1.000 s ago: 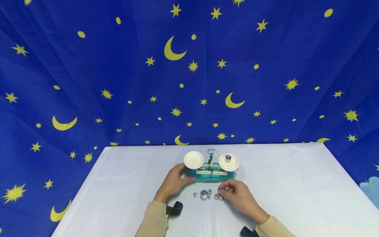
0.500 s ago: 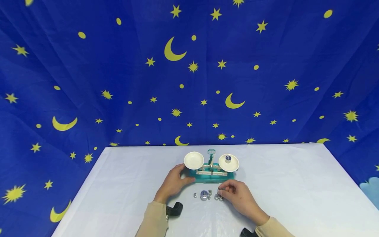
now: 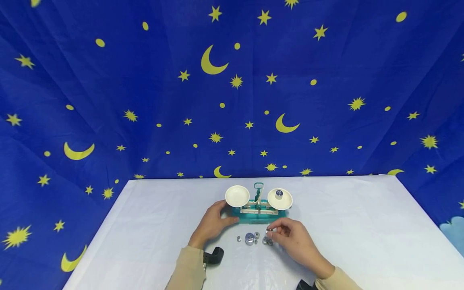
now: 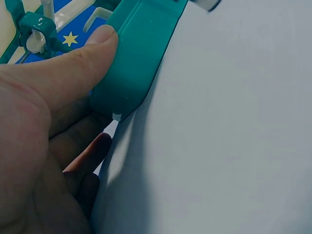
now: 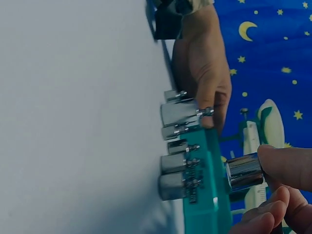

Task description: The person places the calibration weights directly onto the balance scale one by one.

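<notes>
A teal two-pan balance scale [image 3: 258, 219] stands on the table. Its left pan [image 3: 237, 196] holds nothing, while a metal weight [image 3: 278, 195] sits on the right pan [image 3: 287, 202]. My left hand [image 3: 212, 224] grips the left end of the scale's base; in the left wrist view the thumb [image 4: 100, 46] lies along its top and the fingers go round the end. My right hand [image 3: 296, 241] pinches a shiny cylindrical weight [image 5: 244, 171] between thumb and fingertips, lifted off the table in front of the scale. The weight's knob is hidden by the fingers.
In front of the scale, several metal weights of different sizes stand in a loose row, a large weight [image 3: 249, 239] among them and a small weight [image 3: 239, 239] at its left. White covering lies over the table [image 3: 163, 225]. Behind hangs a blue star-patterned cloth [image 3: 174, 96].
My right hand has risen slightly with the pinched weight, away from the weights below it. The left hand and the scale have stayed in place.
</notes>
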Motion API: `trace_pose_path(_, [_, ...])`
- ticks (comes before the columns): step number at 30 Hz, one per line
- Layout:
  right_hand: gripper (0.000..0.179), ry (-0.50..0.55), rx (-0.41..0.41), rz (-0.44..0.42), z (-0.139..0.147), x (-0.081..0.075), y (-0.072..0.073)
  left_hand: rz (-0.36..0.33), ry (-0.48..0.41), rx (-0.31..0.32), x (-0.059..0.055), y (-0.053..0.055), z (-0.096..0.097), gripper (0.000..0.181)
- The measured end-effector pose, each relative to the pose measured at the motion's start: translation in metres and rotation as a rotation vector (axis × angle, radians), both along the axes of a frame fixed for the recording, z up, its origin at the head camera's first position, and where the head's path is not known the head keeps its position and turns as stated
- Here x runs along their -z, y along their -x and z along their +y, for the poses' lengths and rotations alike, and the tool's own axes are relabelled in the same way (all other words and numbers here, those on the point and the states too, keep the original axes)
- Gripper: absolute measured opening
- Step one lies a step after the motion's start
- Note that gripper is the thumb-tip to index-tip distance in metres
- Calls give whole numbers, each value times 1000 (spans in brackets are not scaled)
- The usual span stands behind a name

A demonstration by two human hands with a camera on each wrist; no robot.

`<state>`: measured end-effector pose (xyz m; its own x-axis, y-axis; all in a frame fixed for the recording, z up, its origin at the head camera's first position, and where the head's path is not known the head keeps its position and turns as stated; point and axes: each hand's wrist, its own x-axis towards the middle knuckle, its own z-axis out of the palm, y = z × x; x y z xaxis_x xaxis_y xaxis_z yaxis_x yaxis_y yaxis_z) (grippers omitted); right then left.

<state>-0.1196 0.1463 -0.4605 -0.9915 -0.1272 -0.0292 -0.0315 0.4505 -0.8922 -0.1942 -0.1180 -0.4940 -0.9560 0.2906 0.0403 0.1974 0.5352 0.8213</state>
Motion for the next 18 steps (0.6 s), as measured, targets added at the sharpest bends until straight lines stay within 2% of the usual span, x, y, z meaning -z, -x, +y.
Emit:
trace_pose_path(10, [13, 56, -7, 22, 4, -14, -4, -2, 6, 5, 0, -1, 0, 66])
trace_pose_path(18, [12, 71, 27, 31, 5, -24, -4, 1, 7, 0, -2, -1, 0, 67])
